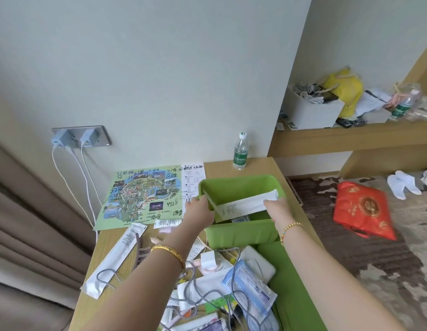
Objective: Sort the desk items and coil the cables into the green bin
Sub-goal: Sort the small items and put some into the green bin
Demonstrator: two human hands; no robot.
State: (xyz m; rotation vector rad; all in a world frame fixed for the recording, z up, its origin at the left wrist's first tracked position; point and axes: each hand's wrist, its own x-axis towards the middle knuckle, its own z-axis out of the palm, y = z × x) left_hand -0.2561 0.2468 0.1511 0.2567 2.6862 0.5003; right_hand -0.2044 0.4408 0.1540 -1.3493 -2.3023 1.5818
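Hands (200, 207) (275, 206) — closed grip on packet (245, 204)

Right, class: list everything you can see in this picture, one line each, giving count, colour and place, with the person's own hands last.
Green bin: one, green, on the desk's far right.
White packet: one, white, held over the bin.
Map sheet: one, green with handwriting, by the wall.
Water bottle: one, clear with green label, desk's back edge.
Long white pack: one, white, left on the desk.
Grey cables: tangled, count unclear, near pile.
Chargers: two, white, in the wall socket.
Red bag: one, on the floor.
Left hand: gripping the packet's left end.
Right hand: gripping its right end.
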